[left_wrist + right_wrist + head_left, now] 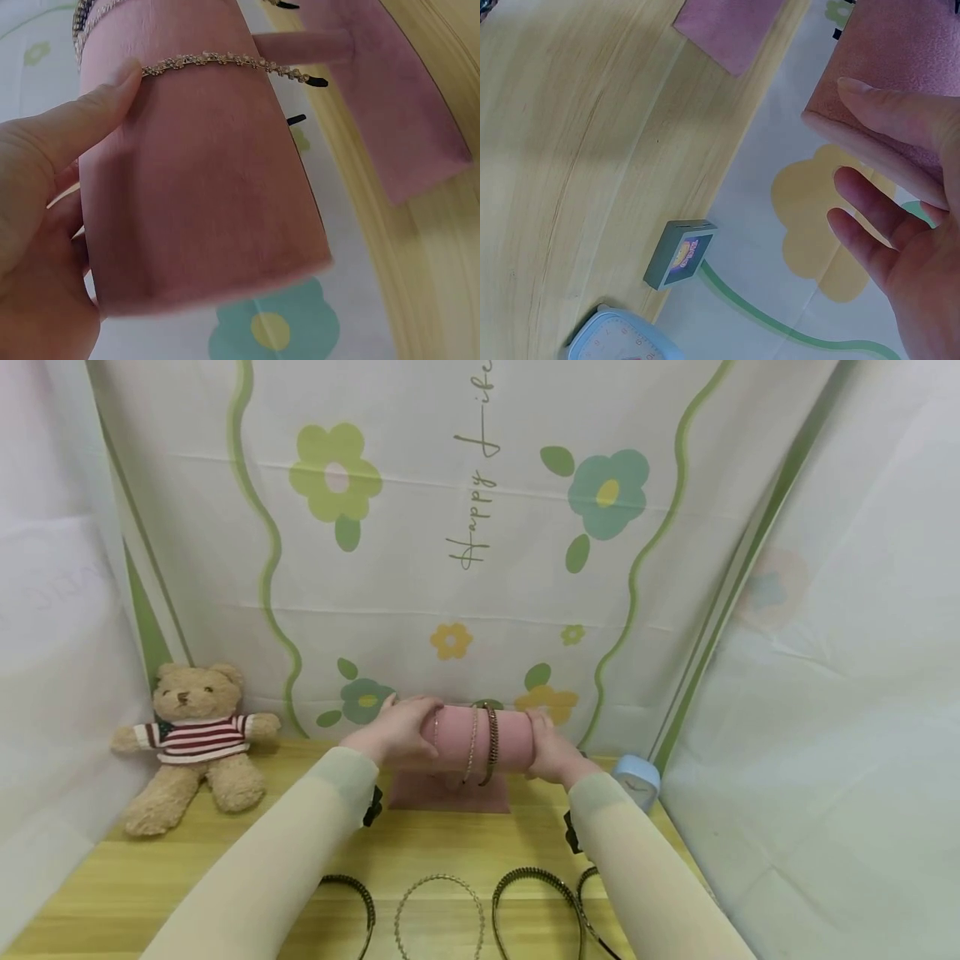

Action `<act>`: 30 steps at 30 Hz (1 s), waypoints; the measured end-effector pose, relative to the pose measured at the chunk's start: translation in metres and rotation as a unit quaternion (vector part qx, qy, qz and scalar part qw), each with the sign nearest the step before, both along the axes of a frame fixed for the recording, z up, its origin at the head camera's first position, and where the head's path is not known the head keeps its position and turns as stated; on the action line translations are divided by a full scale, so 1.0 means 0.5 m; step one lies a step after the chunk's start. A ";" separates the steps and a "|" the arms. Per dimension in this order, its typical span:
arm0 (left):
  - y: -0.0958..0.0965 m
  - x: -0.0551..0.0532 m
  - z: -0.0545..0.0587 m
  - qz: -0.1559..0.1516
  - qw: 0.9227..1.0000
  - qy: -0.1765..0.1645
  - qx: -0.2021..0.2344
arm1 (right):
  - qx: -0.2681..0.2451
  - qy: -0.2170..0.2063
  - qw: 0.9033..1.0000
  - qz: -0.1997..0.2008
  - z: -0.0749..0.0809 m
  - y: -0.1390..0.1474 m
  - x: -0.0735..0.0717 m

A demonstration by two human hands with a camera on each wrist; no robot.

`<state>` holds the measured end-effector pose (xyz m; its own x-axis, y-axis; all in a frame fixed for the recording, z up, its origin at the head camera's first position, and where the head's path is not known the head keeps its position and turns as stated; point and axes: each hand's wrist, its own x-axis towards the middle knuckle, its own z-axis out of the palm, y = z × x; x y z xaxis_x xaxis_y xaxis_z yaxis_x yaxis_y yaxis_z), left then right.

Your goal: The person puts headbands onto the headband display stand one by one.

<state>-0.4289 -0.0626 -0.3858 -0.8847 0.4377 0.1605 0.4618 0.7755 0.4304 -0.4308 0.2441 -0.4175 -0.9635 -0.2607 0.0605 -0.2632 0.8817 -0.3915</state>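
Observation:
A pink velvet headband stand [516, 739], a horizontal roll on a flat base [450, 797], stands at the back of the table. My left hand [401, 728] grips the roll near its left end. In the left wrist view, the thumb touches a thin beaded headband [210, 58] worn by the roll, while the fingers go behind. At the opposite end, my right hand [553, 752] holds the roll, thumb [885, 109] on the surface and two fingers off it. A pale beaded headband [472, 743] and a dark chain-like headband [492, 743] circle its middle.
Along the front of the table lie a pale beaded headband [438, 877] and several dark ones, including a ridged one [534, 871]. A teddy bear [198, 743] sits at left. To the right are a light-blue timer [636, 781] and a small green box [676, 255]. Fabric walls surround the table.

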 end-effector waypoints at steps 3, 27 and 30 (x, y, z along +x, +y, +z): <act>0.017 0.003 0.004 -0.002 1.000 0.003 -0.004 | -0.002 -0.005 1.000 -0.003 0.003 -0.002 0.001; 0.085 -0.023 0.023 -0.019 0.998 -0.059 -0.025 | -0.002 -0.001 1.000 -0.001 0.001 -0.002 0.001; 0.086 -0.022 0.026 -0.023 0.997 -0.064 -0.029 | -0.003 0.007 1.000 0.003 0.000 -0.002 0.001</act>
<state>-0.4398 -0.0194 -0.3728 -0.8751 0.4835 0.0201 0.4412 0.7801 0.4435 -0.4301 0.2431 -0.4174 -0.9612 -0.2652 0.0761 -0.2734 0.8783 -0.3922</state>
